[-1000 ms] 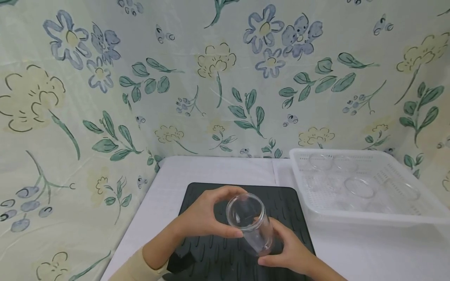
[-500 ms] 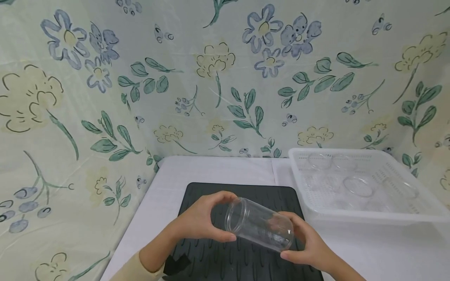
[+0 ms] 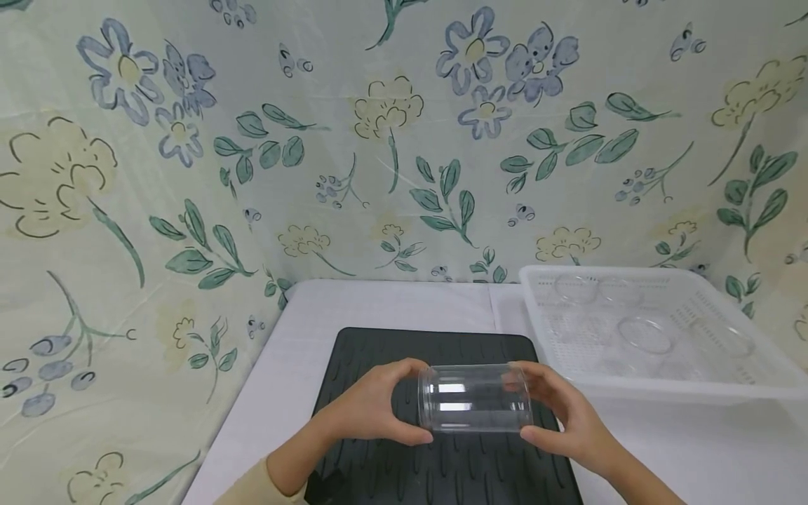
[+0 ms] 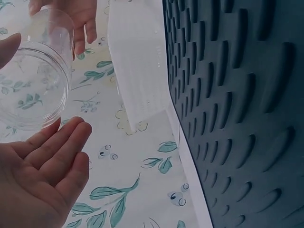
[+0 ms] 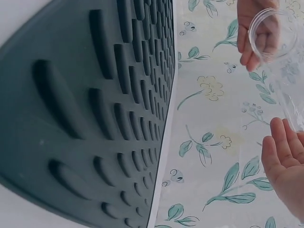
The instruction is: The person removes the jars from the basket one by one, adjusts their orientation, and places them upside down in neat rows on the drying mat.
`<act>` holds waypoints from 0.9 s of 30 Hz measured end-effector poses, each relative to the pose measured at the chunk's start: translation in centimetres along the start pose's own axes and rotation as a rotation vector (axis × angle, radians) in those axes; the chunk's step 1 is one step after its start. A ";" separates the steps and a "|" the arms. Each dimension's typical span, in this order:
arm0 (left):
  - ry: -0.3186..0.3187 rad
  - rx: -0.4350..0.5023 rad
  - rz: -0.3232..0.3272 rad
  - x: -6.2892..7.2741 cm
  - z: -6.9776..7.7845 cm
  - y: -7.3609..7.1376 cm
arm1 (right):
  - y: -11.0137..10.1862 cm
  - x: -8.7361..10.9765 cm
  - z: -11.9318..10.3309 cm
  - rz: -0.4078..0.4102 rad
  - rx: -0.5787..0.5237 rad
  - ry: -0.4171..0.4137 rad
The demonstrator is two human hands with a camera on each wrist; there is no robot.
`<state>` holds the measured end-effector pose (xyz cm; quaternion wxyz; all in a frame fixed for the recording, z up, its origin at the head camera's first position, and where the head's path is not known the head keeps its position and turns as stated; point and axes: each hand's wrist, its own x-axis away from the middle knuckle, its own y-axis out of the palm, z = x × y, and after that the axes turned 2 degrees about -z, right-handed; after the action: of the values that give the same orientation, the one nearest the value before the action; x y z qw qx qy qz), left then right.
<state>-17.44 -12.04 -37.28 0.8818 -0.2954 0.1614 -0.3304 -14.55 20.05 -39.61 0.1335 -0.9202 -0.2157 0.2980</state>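
A clear, see-through jar (image 3: pixel 476 398) lies sideways in the air over the black ridged mat (image 3: pixel 435 463), held between both hands. My left hand (image 3: pixel 372 403) grips the open, rimmed end, thumb below and fingers above. At the other end, my right hand (image 3: pixel 564 414) holds the base between thumb and fingers. In the left wrist view the jar's round mouth (image 4: pixel 64 85) faces the camera, with the left hand (image 4: pixel 42 175) around it. The right wrist view shows the right hand (image 5: pixel 287 166) at the jar's base, partly cut off by the frame edge.
A white perforated basket (image 3: pixel 669 393) stands at the right with several clear round containers (image 3: pixel 645 335) in it. A white cloth (image 3: pixel 391 301) covers the table. Floral fabric (image 3: pixel 404 175) hangs behind and at the left. A black piece (image 3: pixel 325 484) lies at the mat's front left.
The jar has turned from upright and tilted, mouth toward the camera, to level with its mouth to the left. My right hand has moved right and up with its base.
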 end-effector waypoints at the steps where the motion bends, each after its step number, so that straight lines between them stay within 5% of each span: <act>1: -0.003 0.002 -0.004 -0.1 -0.2 0.2 | -0.1 -0.1 -0.1 0.001 -0.001 -0.003; 27: 0.097 0.131 -0.065 -1.9 -1.8 4.1 | 0.0 -2.9 -1.7 0.016 -0.050 -0.063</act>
<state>-17.71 -9.02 -41.06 0.8791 -0.2256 0.1723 -0.3828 -15.63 18.51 -36.85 0.1011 -0.9151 -0.2197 0.3226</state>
